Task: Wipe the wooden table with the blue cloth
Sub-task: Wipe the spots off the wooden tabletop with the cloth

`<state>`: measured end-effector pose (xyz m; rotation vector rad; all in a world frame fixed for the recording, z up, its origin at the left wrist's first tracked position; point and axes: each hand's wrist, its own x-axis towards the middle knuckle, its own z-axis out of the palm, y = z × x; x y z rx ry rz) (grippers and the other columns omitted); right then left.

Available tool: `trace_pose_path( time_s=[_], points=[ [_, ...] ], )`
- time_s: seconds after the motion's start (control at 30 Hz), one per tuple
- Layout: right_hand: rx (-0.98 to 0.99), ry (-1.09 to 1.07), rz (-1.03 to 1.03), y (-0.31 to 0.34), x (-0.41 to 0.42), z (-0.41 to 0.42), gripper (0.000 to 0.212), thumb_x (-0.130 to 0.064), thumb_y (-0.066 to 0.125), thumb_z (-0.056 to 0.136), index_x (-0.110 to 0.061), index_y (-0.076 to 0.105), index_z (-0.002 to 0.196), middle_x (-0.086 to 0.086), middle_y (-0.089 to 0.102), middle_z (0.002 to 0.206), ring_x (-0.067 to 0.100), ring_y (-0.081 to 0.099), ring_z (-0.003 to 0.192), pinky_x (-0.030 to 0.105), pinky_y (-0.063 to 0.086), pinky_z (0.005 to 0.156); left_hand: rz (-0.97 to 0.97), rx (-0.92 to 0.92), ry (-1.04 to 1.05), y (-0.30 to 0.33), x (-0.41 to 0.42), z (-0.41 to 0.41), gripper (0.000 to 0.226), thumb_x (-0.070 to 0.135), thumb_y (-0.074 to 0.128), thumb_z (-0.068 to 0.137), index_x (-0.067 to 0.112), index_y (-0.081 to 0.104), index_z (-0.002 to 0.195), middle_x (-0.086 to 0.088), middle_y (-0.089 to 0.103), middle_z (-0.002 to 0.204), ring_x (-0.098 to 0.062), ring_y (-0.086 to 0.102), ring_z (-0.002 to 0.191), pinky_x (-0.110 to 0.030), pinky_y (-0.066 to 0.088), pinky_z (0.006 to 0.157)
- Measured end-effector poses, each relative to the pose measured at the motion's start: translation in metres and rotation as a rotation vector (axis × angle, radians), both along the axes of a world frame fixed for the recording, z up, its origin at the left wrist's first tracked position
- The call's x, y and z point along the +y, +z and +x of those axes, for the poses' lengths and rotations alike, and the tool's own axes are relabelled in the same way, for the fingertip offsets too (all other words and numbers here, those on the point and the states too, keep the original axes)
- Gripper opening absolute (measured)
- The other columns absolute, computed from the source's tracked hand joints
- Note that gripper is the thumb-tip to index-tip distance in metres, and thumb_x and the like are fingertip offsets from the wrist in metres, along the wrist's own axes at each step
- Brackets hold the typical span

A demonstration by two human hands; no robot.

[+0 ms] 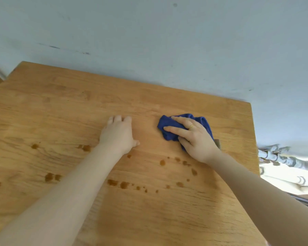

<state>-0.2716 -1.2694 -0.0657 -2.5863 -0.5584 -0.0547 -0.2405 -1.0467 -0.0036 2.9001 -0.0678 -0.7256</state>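
Head view: two hands, left hand (pixel 118 133), right hand (pixel 196 137), one blue cloth (pixel 167 124).

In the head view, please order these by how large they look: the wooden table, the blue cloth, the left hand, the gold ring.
1. Wooden table, by far the largest.
2. Left hand and blue cloth: too similar to rank, since the right hand covers part of the cloth.
3. Gold ring, smallest.
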Motion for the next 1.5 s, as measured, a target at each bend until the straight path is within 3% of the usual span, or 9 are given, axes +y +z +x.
trace_pose_path(
  time_s=[0.13,0.23,0.37,0.5,0.6,0.73,1.0,1.3,1.5],
  points=[
    [-0.034,-0.207,-0.014,-0.005,-0.020,0.053,0.046,-0.015,0.036,0.085,-0.022,0.058,0.124,0.017,0.048,0.136,0.038,0.046,0.119,0.042,0.033,0.100,-0.097,-0.069,-0.034,0.009,-0.027,-0.012,0.068,0.044,0.057,0.088,0.017,0.030,0.143,-0.005,0.029,0.148,-0.027,0.027,0.134,-0.038,0.035,0.104],
    [0.025,-0.312,-0.035,-0.003,-0.027,0.073,0.044,-0.010,0.043,0.091,-0.025,0.051,0.131,0.013,0.038,0.144,0.035,0.035,0.129,0.043,0.025,0.107,-0.106,-0.022,-0.118,0.013,-0.052,-0.021,0.071,0.049,0.054,0.088,0.021,0.024,0.146,-0.001,0.016,0.155,-0.026,0.021,0.139,-0.040,0.031,0.108],
    [0.018,-0.224,-0.042,-0.003,-0.033,0.031,0.043,-0.016,0.041,0.089,-0.024,0.052,0.130,0.015,0.040,0.143,0.037,0.038,0.128,0.049,0.032,0.104,-0.065,0.025,-0.089,0.015,-0.087,-0.027,0.095,0.066,0.053,0.078,0.025,0.006,0.150,-0.003,0.013,0.156,-0.025,0.023,0.140,-0.038,0.037,0.101],
    [-0.023,-0.019,-0.065,-0.005,-0.053,0.000,0.044,-0.021,0.034,0.086,-0.024,0.056,0.125,0.015,0.050,0.135,0.036,0.050,0.118,0.045,0.038,0.096,0.023,0.071,-0.046,0.007,-0.116,-0.030,0.099,0.075,0.057,0.067,0.016,0.027,0.141,-0.008,0.039,0.138,-0.024,0.044,0.122,-0.032,0.042,0.074],
    [-0.079,-0.119,-0.014,-0.008,-0.068,0.034,0.044,-0.020,0.037,0.083,-0.019,0.061,0.121,0.020,0.053,0.130,0.040,0.053,0.112,0.046,0.040,0.095,0.111,0.092,-0.062,-0.005,-0.128,-0.032,0.108,0.074,0.060,0.066,0.013,0.019,0.145,-0.017,0.020,0.149,-0.032,0.025,0.135,-0.038,0.043,0.090],
    [-0.009,-0.381,-0.026,-0.008,-0.078,0.068,0.040,-0.012,0.047,0.090,-0.022,0.055,0.128,0.019,0.044,0.139,0.038,0.041,0.124,0.045,0.029,0.105,0.135,0.184,-0.031,-0.013,-0.135,-0.033,0.121,0.066,0.064,0.068,0.008,-0.006,0.148,-0.023,-0.011,0.154,-0.039,-0.003,0.142,-0.052,0.028,0.110],
    [0.030,-0.100,0.064,0.000,-0.091,-0.019,0.043,-0.021,0.036,0.085,-0.019,0.063,0.118,0.016,0.052,0.132,0.037,0.052,0.114,0.041,0.036,0.096,0.110,0.228,0.040,-0.009,-0.142,-0.029,0.120,0.057,0.071,0.068,0.007,-0.004,0.148,-0.023,-0.015,0.153,-0.040,-0.006,0.142,-0.055,0.028,0.109],
    [0.003,-0.418,-0.033,-0.010,-0.129,0.040,0.041,-0.012,0.045,0.093,-0.025,0.050,0.132,0.014,0.038,0.144,0.035,0.036,0.128,0.044,0.028,0.107,0.106,0.192,0.020,-0.017,-0.139,-0.035,0.117,0.058,0.067,0.071,0.009,-0.007,0.148,-0.021,-0.018,0.153,-0.038,-0.009,0.143,-0.056,0.019,0.113],
    [-0.002,-0.232,-0.027,-0.001,-0.124,-0.029,0.042,-0.023,0.037,0.086,-0.021,0.060,0.121,0.016,0.051,0.133,0.038,0.052,0.110,0.039,0.034,0.094,0.101,0.216,0.035,-0.013,-0.140,-0.033,0.118,0.057,0.067,0.073,0.009,-0.011,0.148,-0.022,-0.021,0.153,-0.039,-0.011,0.142,-0.057,0.014,0.114]
  ],
)
